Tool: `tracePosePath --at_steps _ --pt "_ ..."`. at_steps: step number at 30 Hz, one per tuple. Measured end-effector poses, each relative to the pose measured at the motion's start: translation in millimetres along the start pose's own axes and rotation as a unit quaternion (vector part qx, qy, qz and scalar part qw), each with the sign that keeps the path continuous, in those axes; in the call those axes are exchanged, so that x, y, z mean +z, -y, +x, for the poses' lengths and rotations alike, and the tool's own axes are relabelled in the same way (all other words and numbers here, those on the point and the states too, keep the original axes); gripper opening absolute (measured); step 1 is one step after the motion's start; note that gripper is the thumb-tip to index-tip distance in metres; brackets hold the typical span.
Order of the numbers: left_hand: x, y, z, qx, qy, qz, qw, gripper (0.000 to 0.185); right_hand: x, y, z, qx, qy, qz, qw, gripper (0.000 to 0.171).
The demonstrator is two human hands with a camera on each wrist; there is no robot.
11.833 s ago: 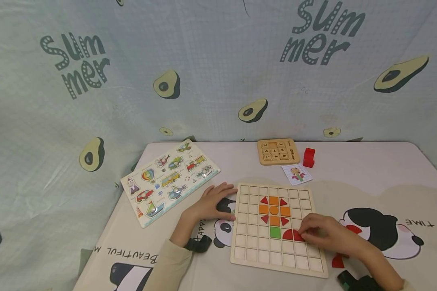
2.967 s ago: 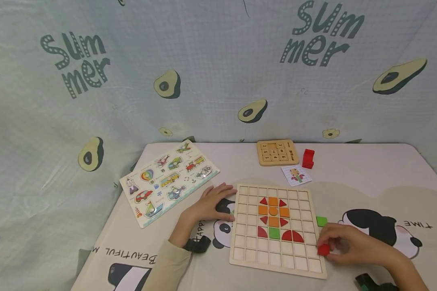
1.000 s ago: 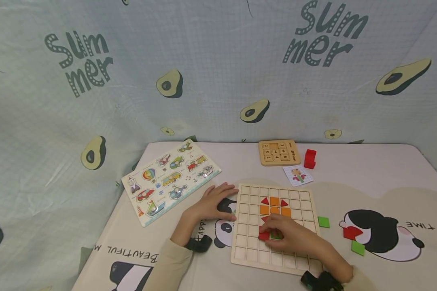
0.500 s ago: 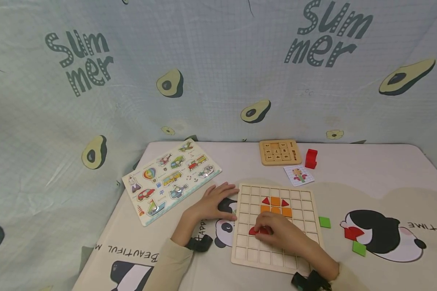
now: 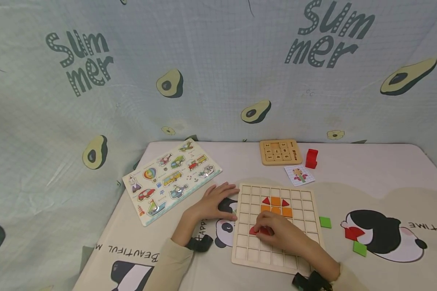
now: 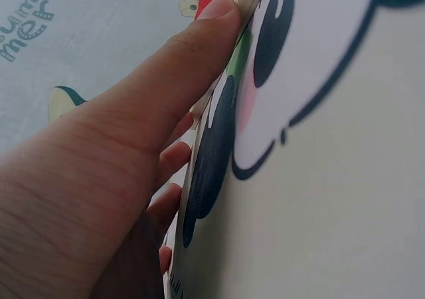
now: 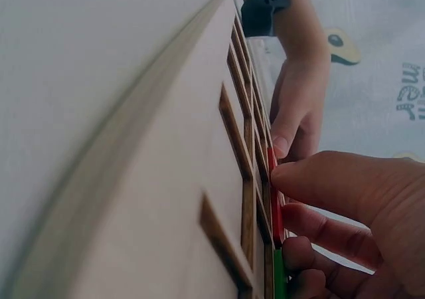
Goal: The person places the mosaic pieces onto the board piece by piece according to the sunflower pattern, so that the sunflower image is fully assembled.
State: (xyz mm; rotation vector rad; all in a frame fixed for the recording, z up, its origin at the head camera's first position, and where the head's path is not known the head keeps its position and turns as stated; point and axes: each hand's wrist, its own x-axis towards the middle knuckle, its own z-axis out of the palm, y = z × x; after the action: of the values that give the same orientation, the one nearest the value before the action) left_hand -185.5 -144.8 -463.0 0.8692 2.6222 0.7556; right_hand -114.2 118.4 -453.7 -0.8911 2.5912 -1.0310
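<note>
My right hand [image 5: 284, 233] is over the wooden grid board [image 5: 241, 253], thumb and fingertips pinching a red quarter-circle piece [image 5: 252, 230] in a row below the orange tiles [image 5: 287, 212]. Another red piece is partly visible under the fingers. In the right wrist view, the thumb and a finger touch a red piece [image 7: 276, 229], with a green tile [image 7: 279, 276] beside it. Much of that row is hidden by the hand. My left hand [image 5: 212, 204] rests at the board's left edge, fingers spread and thumb touching the rim. Red triangles [image 5: 285, 203] sit at the orange tiles' upper corners.
Two green squares [image 5: 325, 222] lie right of the board. Behind it are a small flower pattern card [image 5: 299, 175], a wooden number puzzle [image 5: 280, 152] and a red block stack [image 5: 311, 159]. A vehicle picture board [image 5: 171, 182] lies at the left.
My right hand has carried a red piece from the board's right side to left of the green tile, shifting slightly left in the last second. My left hand has stayed at the edge.
</note>
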Motion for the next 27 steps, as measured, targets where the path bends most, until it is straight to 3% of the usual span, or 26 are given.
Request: tracePosePath --at_steps 8,16,24,27 --pt "2.3 0.0 -0.2 -0.002 0.003 -0.002 1.0 0.082 -2 -5 -6 -0.002 -0.002 0.022 1.0 0.003" --pt "2.6 0.5 -0.1 -0.005 0.003 -0.003 1.0 0.082 -3 -13 -17 -0.062 -0.04 0.032 0.997 0.009" --pt "-0.1 0.2 -0.6 0.001 0.002 -0.002 1.0 0.083 -15 -23 -32 -0.126 -0.044 0.064 0.989 0.009" --pt "-0.7 0.1 -0.8 0.0 0.002 0.002 1.0 0.083 -22 -26 -39 -0.123 -0.044 0.063 0.989 0.009"
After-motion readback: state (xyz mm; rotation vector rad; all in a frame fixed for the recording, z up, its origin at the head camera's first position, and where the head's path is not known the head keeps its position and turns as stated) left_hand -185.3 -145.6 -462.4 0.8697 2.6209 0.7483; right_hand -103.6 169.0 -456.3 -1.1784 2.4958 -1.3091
